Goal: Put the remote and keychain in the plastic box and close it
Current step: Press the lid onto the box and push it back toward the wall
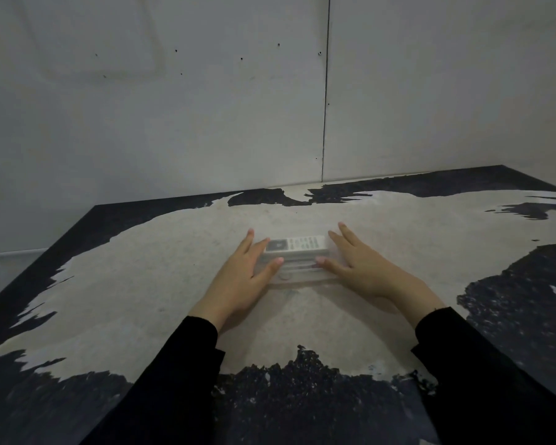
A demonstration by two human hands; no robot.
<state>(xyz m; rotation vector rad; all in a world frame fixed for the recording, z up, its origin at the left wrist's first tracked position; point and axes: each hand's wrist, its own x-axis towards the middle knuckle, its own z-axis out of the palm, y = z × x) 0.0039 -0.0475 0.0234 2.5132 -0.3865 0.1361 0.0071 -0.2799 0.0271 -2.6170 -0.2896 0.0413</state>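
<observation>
A clear plastic box (297,273) lies on the worn table, lengthwise left to right. A white remote (297,245) with a grey screen shows along its far side, seen through or above the clear plastic; I cannot tell which. A small ring shape, perhaps the keychain (285,277), shows faintly at the box's near wall. My left hand (244,277) rests flat against the box's left end, thumb on top. My right hand (358,268) presses the right end the same way, fingers spread.
The table (161,284) has a pale worn centre with black patches along its edges. Grey wall panels (206,107) stand close behind it. Black sleeves cover both forearms.
</observation>
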